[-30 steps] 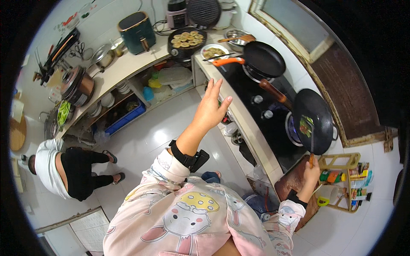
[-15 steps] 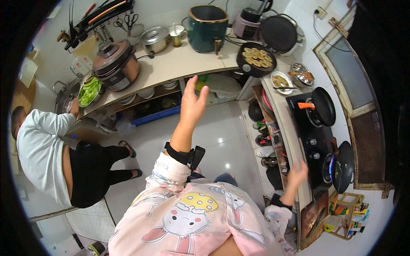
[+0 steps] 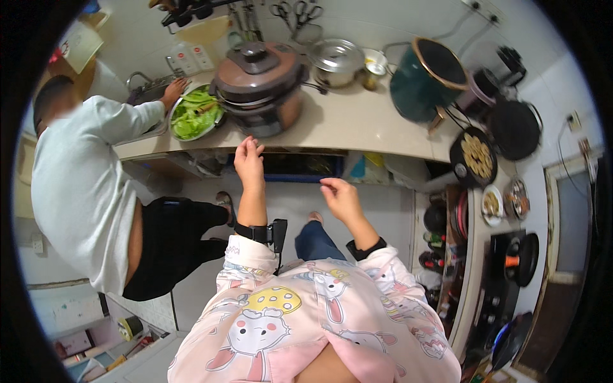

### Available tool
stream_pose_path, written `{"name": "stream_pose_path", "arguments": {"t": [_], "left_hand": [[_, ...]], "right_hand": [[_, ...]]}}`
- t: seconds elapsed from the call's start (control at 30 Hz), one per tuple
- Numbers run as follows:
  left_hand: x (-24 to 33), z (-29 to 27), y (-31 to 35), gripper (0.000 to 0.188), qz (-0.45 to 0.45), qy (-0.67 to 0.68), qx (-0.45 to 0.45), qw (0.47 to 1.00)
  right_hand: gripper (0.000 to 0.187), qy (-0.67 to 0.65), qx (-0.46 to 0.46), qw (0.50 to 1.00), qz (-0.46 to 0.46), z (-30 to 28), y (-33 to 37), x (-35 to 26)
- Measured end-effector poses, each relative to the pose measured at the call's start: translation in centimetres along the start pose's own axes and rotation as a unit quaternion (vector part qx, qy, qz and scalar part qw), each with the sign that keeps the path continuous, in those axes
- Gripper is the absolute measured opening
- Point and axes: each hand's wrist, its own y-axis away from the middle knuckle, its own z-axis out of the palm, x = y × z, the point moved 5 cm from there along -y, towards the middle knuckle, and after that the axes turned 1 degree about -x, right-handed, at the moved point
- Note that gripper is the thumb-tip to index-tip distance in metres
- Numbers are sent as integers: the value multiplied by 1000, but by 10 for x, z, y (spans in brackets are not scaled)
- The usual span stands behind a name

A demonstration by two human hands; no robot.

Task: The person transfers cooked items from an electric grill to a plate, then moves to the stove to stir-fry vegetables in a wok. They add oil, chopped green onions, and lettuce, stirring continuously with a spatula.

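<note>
Your left hand [image 3: 250,163] is raised in front of the edge of the desk [image 3: 361,124], fingers loosely curled, with nothing visible in its grasp; whether the fingertips meet is too small to tell. Your right hand [image 3: 341,199] sits lower and well apart from it, fingers bent and only slightly parted, nothing seen in it. Nearest your left hand stands the brown electric cooker [image 3: 260,89], lid on, upright on the desk. Just left of it you have the bowl [image 3: 203,135] filled with green leaves [image 3: 195,113] (a co-worker's hand [image 3: 173,93] is right beside its rim). Right of the cooker you see a lidded metal pot [image 3: 335,60], then a dark green appliance [image 3: 418,86] and a black pan [image 3: 462,171] holding round, browned slices [image 3: 478,156].
</note>
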Motion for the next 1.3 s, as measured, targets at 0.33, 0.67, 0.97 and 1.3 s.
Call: {"name": "stream_pose_path", "arguments": {"t": [0.33, 0.67, 0.97, 1.3], "left_hand": [[36, -138, -213, 35, 16, 32, 191, 981], [9, -250, -424, 29, 97, -186, 242, 947], [-43, -263, -527, 40, -21, -140, 129, 982], [-3, -256, -468, 57, -178, -155, 140, 962]], "right_hand": [[17, -124, -50, 991, 5, 246, -176, -51], [45, -9, -46, 979, 197, 443, -239, 5], [51, -297, 52, 857, 417, 473, -247, 25], [39, -294, 7, 860, 416, 460, -236, 9]]}}
